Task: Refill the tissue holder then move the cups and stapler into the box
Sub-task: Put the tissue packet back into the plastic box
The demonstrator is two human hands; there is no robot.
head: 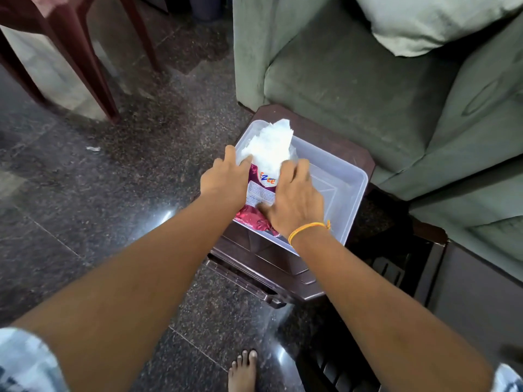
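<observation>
A clear plastic box [343, 176] sits on a dark brown stool [334, 142] in front of a green sofa. Inside its left half lies a red and white tissue packet [261, 190] with white tissues [274, 145] sticking out of its open far end. My left hand [225, 179] grips the packet's left edge near the tissues. My right hand [294, 199] presses on the packet's right side, with the fingers over the plastic. No cups, stapler or tissue holder are in view.
A green sofa [368, 80] with a pale cushion [424, 21] stands behind and to the right of the stool. Maroon chair legs [85, 60] stand at the far left on the dark granite floor. A dark slatted piece [339, 372] lies near my bare foot [243, 372].
</observation>
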